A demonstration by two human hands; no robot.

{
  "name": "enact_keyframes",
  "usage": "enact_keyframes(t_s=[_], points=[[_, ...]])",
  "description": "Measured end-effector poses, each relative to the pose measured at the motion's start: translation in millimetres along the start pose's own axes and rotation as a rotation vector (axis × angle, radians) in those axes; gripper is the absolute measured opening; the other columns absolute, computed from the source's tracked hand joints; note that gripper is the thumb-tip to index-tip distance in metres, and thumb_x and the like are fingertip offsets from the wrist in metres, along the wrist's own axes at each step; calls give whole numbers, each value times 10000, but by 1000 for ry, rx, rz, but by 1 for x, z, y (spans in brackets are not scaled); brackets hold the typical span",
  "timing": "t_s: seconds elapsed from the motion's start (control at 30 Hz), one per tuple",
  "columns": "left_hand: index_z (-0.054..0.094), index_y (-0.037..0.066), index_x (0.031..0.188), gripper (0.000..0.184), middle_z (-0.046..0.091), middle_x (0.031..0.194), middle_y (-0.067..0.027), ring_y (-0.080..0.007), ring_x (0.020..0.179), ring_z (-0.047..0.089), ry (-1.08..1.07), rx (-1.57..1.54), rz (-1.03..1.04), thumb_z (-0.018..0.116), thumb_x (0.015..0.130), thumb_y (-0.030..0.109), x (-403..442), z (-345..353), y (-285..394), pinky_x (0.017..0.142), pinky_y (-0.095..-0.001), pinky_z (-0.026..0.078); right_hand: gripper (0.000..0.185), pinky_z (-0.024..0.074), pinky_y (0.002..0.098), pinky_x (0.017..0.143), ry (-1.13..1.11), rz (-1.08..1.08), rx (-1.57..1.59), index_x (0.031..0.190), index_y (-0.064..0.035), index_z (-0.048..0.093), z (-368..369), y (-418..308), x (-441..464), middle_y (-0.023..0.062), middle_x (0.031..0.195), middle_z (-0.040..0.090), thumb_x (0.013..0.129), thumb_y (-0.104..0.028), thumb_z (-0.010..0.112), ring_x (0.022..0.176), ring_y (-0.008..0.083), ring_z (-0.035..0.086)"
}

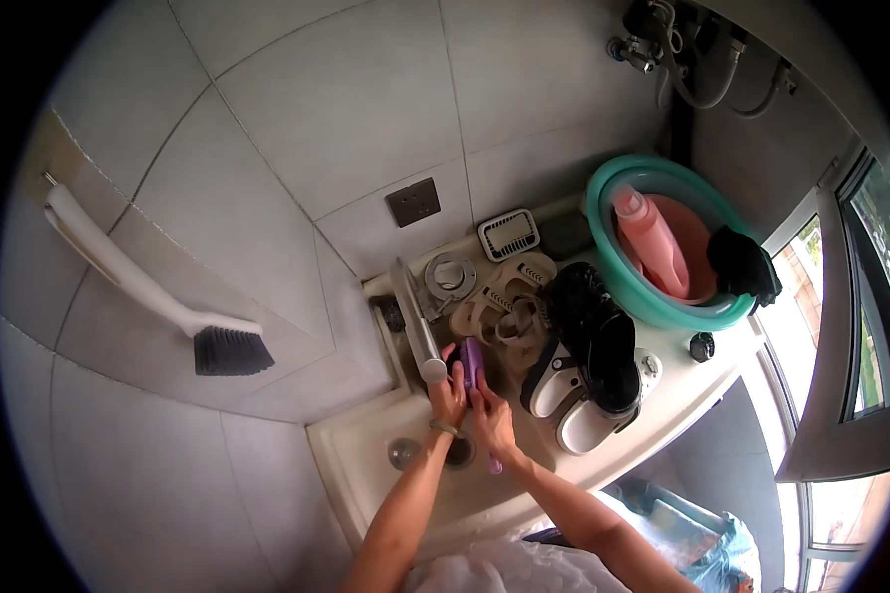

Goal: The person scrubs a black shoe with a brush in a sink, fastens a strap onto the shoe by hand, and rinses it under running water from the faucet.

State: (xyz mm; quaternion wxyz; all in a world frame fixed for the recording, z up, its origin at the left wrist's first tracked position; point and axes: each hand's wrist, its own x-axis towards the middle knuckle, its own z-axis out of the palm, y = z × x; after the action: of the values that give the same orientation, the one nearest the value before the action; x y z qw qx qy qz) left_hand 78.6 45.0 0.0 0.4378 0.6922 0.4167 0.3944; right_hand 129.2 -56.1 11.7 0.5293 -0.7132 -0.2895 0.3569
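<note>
Below the tap (422,331), a purple brush (471,362) is held between my two hands over the sink (351,435). My left hand (449,393) is closed around the brush's upper end, its fingers partly hidden behind it. My right hand (492,423) is closed on the lower part, and a purple handle end sticks out beneath the palm. The bristles are not clear to see. Just right of my hands are beige sandals (514,316), white-and-dark clogs (552,387) and a pair of black shoes (595,336) on the counter.
A green basin (603,257) at the back right holds a pink bottle (653,242) and a black cloth (744,265). A soap dish (509,234) stands by the wall. On the left wall hangs a long-handled white brush (148,277). An open window (865,296) is at right.
</note>
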Motion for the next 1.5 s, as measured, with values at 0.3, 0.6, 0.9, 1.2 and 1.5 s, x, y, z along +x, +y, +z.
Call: enact_keyframes(t_s=[0.3, 0.6, 0.9, 1.2, 1.5], points=[[486, 24, 1287, 346, 433, 1262, -211, -365, 1160, 411, 34, 200, 191, 444, 980, 178, -26, 0, -11, 1002, -441, 323, 448, 500, 352, 734, -35, 60, -58, 1349, -31, 462, -8, 4, 1, 296, 853, 618, 967, -265, 479, 829, 204, 657], [487, 49, 1269, 403, 456, 1289, -158, -350, 1207, 382, -43, 172, 114, 327, 1015, 318, -20, -2, -18, 1058, -436, 251, 401, 490, 335, 709, 23, -49, 31, 1323, -69, 508, -2, 3, 1, 309, 818, 602, 974, -262, 469, 816, 89, 576], [500, 62, 1272, 363, 502, 1275, -125, -314, 1192, 374, -57, 40, -18, 368, 1008, 273, -13, -7, -29, 1040, -406, 261, 348, 454, 318, 589, -31, -77, -59, 1250, -38, 545, -8, -3, -13, 212, 651, 463, 959, -222, 498, 609, 116, 434], [461, -19, 1241, 312, 491, 1220, -254, -419, 1133, 425, -25, 185, 144, 401, 977, 135, -20, -14, -18, 985, -472, 310, 441, 451, 309, 620, -36, -21, -66, 1354, -80, 471, -8, 7, -26, 152, 671, 498, 948, -247, 509, 680, 94, 461], [327, 127, 1391, 513, 367, 1328, -202, -355, 1093, 515, -210, -32, -410, 488, 965, 364, -63, -54, -12, 590, -375, 612, 329, 484, 386, 703, -61, 122, -124, 1167, -44, 607, 6, 120, 17, 232, 855, 638, 905, -230, 536, 797, 290, 638]])
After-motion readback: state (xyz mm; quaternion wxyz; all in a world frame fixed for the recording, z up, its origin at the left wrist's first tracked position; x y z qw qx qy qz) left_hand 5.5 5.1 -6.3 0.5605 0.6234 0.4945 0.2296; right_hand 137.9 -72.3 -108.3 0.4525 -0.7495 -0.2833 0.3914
